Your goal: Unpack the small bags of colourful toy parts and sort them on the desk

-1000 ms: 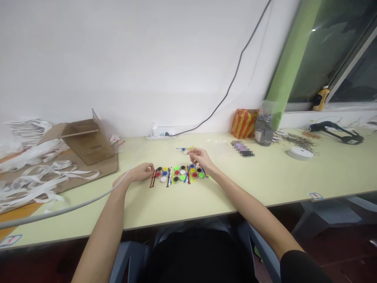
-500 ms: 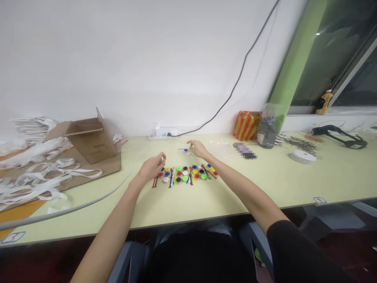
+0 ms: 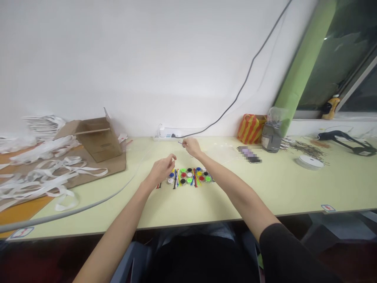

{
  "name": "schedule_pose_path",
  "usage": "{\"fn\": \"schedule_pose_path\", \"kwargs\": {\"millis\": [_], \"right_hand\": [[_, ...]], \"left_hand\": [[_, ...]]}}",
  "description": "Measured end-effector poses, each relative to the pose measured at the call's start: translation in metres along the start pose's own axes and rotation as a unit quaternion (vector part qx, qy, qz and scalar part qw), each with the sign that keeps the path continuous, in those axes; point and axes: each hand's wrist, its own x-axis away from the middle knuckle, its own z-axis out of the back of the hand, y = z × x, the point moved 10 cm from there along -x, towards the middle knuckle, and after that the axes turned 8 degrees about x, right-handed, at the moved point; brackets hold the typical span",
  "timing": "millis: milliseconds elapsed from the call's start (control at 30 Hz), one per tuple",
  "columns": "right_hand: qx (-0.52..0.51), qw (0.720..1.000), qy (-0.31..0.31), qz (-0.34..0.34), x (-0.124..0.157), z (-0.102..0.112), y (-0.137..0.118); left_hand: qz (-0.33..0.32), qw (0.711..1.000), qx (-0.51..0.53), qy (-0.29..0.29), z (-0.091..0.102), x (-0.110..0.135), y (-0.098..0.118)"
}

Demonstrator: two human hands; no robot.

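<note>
- Two hands are over the worktop point(image 3: 165, 212): the left hand point(image 3: 159, 171) and the right hand point(image 3: 193, 147).
- At twelve o'clock from the row of colored discs point(image 3: 189, 174), the right hand has its fingertips pinched together, apparently on a thin stick point(image 3: 180, 142) poking out toward nine o'clock. Only its end shows, so a weak, off-center grip could let it twist or drop.
- At nine o'clock on the row, the left hand is loosely curled, its fingertips close together; I cannot tell whether it has hold of anything.
- That hand hides the row's nine o'clock end. A low wrist or knuckle could nudge the discs there, because the wearer's view is blocked.
- Colored sticks point(image 3: 194, 179) lie between groups of discs, close together. One careless sweep could mix them or roll them out of line.
- The right forearm crosses the row's three o'clock end; dipping the elbow could drag pieces toward the worktop's edge.
- At two o'clock lies a clear plastic sheet point(image 3: 222, 153), nearly invisible; a sleeve or small piece could catch on it.
- Toward eight o'clock, a gray cable point(image 3: 103, 202) could snag the left forearm if that swings wide.
</note>
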Motion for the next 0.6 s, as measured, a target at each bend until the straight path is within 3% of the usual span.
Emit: {"fn": "schedule_pose_path", "kwargs": {"millis": [100, 200, 367, 600], "right_hand": [[-0.133, 0.984, 0.102, 0.054, 0.023, 0.042, -0.019], [-0.237, 0.959, 0.114, 0.101, 0.069, 0.062, -0.036], [-0.328, 0.93, 0.102, 0.131, 0.131, 0.067, -0.05], [-0.453, 0.883, 0.058, 0.109, 0.139, 0.057, -0.042]], "left_hand": [[-0.001, 0.998, 0.037, 0.041, 0.007, 0.0, 0.001], [-0.017, 0.994, 0.086, 0.067, 0.011, 0.0, 0.008], [-0.06, 0.987, 0.146, 0.023, 0.0, 0.002, 0.031], [-0.089, 0.983, 0.159, -0.025, -0.011, 0.005, 0.047]]}}
